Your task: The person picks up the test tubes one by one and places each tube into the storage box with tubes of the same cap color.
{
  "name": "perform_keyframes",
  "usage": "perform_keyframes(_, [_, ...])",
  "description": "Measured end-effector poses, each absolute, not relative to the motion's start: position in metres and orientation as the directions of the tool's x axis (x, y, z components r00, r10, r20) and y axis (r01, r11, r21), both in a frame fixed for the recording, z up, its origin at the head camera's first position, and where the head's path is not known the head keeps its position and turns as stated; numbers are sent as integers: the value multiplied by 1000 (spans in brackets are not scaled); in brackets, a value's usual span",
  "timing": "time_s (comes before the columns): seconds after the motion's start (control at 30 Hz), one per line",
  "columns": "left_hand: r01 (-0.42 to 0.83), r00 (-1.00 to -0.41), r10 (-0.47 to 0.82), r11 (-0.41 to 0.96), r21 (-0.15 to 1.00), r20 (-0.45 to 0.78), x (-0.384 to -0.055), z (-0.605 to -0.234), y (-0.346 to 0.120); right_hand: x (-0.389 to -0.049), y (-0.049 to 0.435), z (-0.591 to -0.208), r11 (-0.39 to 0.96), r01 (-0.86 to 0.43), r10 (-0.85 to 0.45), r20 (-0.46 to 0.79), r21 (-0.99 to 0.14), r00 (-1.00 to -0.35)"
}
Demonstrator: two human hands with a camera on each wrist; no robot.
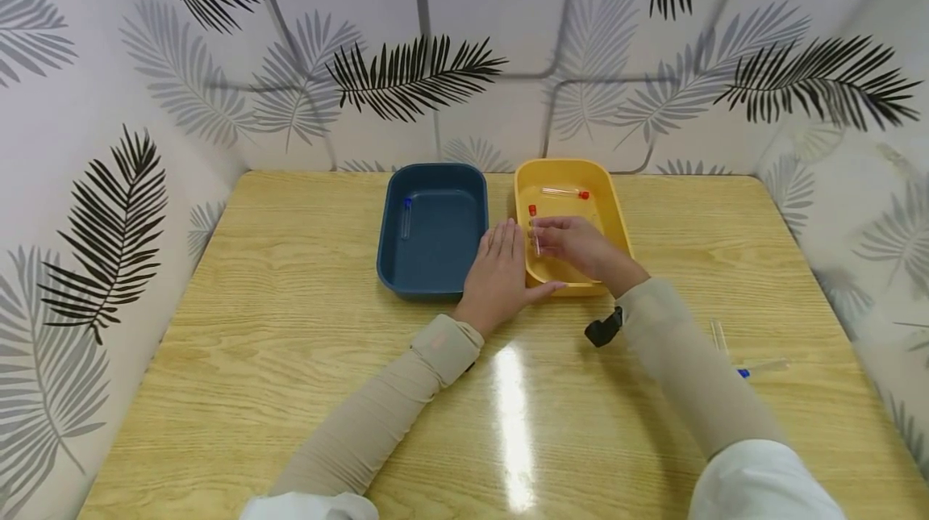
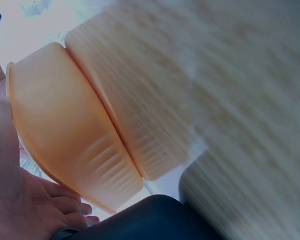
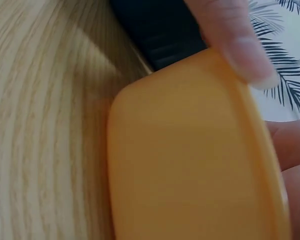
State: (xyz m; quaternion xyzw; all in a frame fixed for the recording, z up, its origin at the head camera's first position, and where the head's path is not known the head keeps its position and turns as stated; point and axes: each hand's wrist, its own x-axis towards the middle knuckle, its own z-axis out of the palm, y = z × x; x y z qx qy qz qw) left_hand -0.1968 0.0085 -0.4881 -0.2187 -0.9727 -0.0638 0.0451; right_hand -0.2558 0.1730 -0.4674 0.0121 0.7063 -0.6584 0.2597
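My right hand reaches into the yellow bin, its fingertips pinching a clear test tube with a red cap near the bin's left side. Another red-capped test tube lies across the far part of that bin. With fingers straight, my left hand rests against the yellow bin's left wall, thumb along its front rim. The left wrist view shows the outer wall of the yellow bin beside the left palm. In the right wrist view, the bin's wall hides most of the right hand's fingers.
A dark blue bin stands just left of the yellow one, holding a blue-capped test tube. On the table's right side lie a clear tube and a blue-capped tube, near the right forearm. A leaf-patterned wall borders the table's back.
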Motion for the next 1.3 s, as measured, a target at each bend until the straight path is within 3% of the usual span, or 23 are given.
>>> perform_keyframes(0.47, [435, -896, 424, 897, 73, 129, -197, -489, 9, -259, 169, -476, 111, 444, -318, -455, -889, -832])
perform_keyframes(1.03, [436, -896, 427, 898, 56, 124, -196, -485, 8, -261, 167, -479, 153, 440, -307, -465, -885, -830])
perform_keyframes(1.3, [436, -896, 424, 897, 72, 131, -196, -486, 9, -263, 168, -483, 146, 411, -221, -434, -900, -873])
